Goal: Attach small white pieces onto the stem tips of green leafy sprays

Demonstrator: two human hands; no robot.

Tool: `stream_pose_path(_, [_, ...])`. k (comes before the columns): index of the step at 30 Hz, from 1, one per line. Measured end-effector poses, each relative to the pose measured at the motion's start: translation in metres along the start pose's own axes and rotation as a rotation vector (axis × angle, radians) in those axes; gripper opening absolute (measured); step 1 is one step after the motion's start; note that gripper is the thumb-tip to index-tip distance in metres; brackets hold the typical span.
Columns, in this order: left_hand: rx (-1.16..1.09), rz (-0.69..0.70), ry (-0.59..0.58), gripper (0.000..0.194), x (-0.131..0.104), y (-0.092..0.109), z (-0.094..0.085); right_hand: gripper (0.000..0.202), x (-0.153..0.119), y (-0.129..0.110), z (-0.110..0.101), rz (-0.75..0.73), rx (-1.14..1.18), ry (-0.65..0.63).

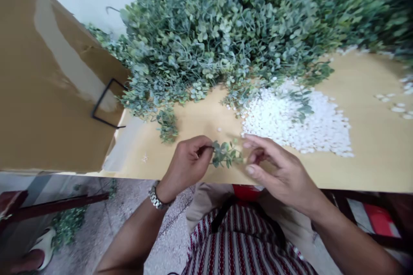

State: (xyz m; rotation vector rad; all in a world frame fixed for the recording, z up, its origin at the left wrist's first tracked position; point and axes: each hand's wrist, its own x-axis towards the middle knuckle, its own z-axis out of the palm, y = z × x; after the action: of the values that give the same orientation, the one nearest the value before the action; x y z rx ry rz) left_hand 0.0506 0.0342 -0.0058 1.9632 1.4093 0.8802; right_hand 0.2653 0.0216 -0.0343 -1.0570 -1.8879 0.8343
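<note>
A small sprig of green artificial leaves [225, 154] is pinched by its left end in my left hand [190, 161], just over the near edge of the table. My right hand [274, 167] is close to the sprig's leafy right end, with thumb and fingers apart; whether a fingertip touches the leaves I cannot tell. Behind my right hand lies a heap of small white pieces [277, 116], with a loose leafy sprig [302, 104] on top. A large pile of similar leafy stems [209, 38] covers the far side of the table.
A large cardboard box [54, 94] stands at the left, with a black wire frame [103, 103] against it. Another leafy sprig [167, 124] lies on the tabletop [200, 116]. A few white pieces [398, 107] are scattered at the right. Fallen greenery [69, 225] is on the floor.
</note>
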Motion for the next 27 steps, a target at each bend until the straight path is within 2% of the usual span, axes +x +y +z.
stream_pose_path(1, [-0.099, -0.05, -0.012, 0.016, -0.006, 0.001, 0.011, 0.046, -0.002, 0.0, 0.005, 0.057, 0.075, -0.001])
stream_pose_path(3, [-0.262, -0.123, -0.047, 0.015, -0.014, 0.002, 0.03, 0.03, -0.006, 0.001, 0.012, 0.131, 0.201, 0.024])
stream_pose_path(6, [-0.373, -0.14, -0.04, 0.011, -0.019, 0.005, 0.042, 0.007, -0.011, 0.004, 0.015, 0.15, 0.25, 0.105])
stream_pose_path(8, [-0.318, -0.061, 0.008, 0.018, -0.02, 0.008, 0.04, 0.005, -0.013, 0.005, 0.014, 0.127, 0.215, 0.141])
stream_pose_path(10, [-0.177, 0.095, 0.029, 0.034, -0.02, 0.013, 0.035, 0.002, -0.013, 0.004, 0.012, 0.095, 0.157, 0.145])
stream_pose_path(12, [-0.038, 0.251, -0.026, 0.042, -0.019, 0.019, 0.03, 0.005, -0.012, 0.002, 0.009, 0.058, 0.102, 0.12])
stream_pose_path(14, [0.018, 0.326, -0.098, 0.042, -0.019, 0.024, 0.027, 0.008, -0.009, -0.001, 0.007, 0.008, 0.069, 0.087])
stream_pose_path(16, [-0.012, 0.323, -0.106, 0.039, -0.02, 0.029, 0.027, 0.009, -0.006, -0.005, 0.006, -0.036, 0.027, 0.07])
stream_pose_path(18, [-0.043, 0.284, -0.06, 0.041, -0.022, 0.031, 0.028, 0.011, -0.003, -0.008, 0.007, -0.068, -0.045, 0.061])
stream_pose_path(20, [-0.009, 0.254, -0.016, 0.035, -0.024, 0.031, 0.032, 0.014, -0.001, -0.011, 0.008, -0.089, -0.109, 0.048])
stream_pose_path(23, [0.048, 0.226, 0.036, 0.019, -0.026, 0.027, 0.039, 0.016, 0.001, -0.011, 0.01, -0.089, -0.137, 0.039])
stream_pose_path(27, [-0.052, 0.139, 0.132, 0.019, -0.026, 0.016, 0.045, 0.015, 0.002, -0.009, 0.014, -0.072, -0.107, 0.056])
